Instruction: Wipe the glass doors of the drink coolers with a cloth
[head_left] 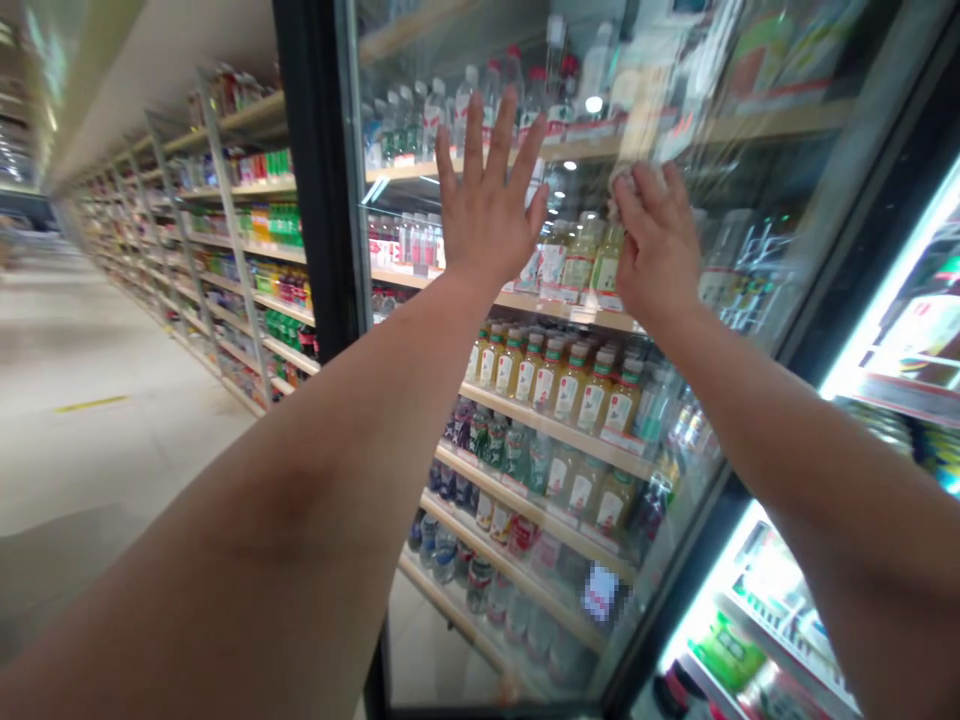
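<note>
I'm bracing my left hand open, fingers spread flat, on the glass cooler door, while my right hand is curling around what looks like a cloth, pressing it to the pane.

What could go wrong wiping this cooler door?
The bare left hand pressed flat on the glass door may leave prints on it. The right hand has only a loose-looking grip on the crumpled cloth, which could slip and drop. If the door gives under that pressure, the bottled drinks on the shelves could get knocked.
</note>
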